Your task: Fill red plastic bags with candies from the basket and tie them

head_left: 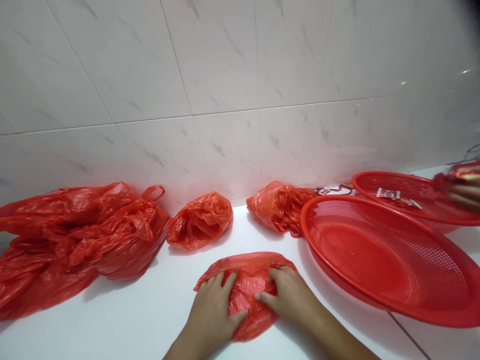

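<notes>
Leftmost on my feed, a big red bundle (123, 250) slumps on the counter (123, 325), then a crumpled bag (217, 212) near the wall. Nearest me, the flat bag (249, 295) lies on the counter between and under my two hands. My left hand (213, 312) rests on its left part, thumb spread from the fingers; my right hand (290, 295) sits on its right part, fingers curled by the upper edge. The film hides some fingertips, so I can't tell whether either pinches it. I judge the step to be opening or smoothing the bag; the next move calls for a light, even touch on thin plastic. Further right come a bunched bag (268, 210), a basket (360, 260) and another person's blurred hand (468, 190).
</notes>
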Tool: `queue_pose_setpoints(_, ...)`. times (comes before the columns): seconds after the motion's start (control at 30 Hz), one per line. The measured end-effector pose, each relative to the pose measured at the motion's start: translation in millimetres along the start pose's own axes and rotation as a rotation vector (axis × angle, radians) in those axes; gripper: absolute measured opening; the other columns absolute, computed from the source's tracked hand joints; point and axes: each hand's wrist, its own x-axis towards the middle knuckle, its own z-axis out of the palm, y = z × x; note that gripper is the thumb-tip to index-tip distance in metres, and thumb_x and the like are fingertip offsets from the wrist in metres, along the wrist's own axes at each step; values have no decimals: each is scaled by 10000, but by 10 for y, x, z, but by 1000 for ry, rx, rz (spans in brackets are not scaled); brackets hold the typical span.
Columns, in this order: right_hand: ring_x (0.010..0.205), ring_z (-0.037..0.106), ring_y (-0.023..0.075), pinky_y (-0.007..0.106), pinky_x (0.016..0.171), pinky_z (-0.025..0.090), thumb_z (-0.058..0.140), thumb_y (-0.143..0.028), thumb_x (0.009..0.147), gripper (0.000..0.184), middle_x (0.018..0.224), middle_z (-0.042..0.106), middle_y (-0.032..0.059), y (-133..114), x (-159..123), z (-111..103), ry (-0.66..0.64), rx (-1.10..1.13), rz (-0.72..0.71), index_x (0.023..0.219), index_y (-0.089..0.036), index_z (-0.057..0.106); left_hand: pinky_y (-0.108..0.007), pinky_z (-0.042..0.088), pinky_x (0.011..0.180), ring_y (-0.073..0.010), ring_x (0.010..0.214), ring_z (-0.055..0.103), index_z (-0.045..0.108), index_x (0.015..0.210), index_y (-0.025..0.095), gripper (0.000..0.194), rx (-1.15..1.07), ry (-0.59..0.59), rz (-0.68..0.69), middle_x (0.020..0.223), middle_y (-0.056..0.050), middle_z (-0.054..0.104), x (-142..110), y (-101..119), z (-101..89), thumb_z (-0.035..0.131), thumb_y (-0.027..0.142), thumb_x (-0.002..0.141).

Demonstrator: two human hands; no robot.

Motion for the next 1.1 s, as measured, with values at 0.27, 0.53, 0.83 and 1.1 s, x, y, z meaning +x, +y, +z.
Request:
queue_pose_setpoints(0.27,914,735,265,347,815,497,615,-298,931,233,934,783,110,93,87,65,-28,-59,51,788,-182,758,-608,532,1133,-445,1366,630,617,1530,207,840,-13,-53,39,1512,-191,651,-25,-43,-54,843,394,743)
queue_pose_setpoints(0.53,1396,586,408,486,1141,453,824,-368,734,538,1630,514,168,108,19,124,-126,-11,38,1247,-222,748,-433,602,1118,-287,1370,668,537,1580,252,550,-84,199,431,1515,-113,670,-70,93,91,602,265,1034)
queue_pose_setpoints(0.83,1129,710,258,358,1040,520,556,-264,1010,294,1214,772,110,57,57,-38,48,73,-158,1123,-218,823,-636,406,1249,-440,1560,427,405,1671,356,1083,-91,-297,-53,1712,-118,424,-26,9,42,835,313,678)
queue_pose_setpoints(1.1,1605,317,404,492,1299,304,940,-336,572,1141,1730,344,190,271,37,29,-244,61,7,1626,-244,511,-624,502,1179,-456,1501,507,512,1608,372,1111,-167,-275,59,1662,-147,502,-9,-209,-108,935,299,583)
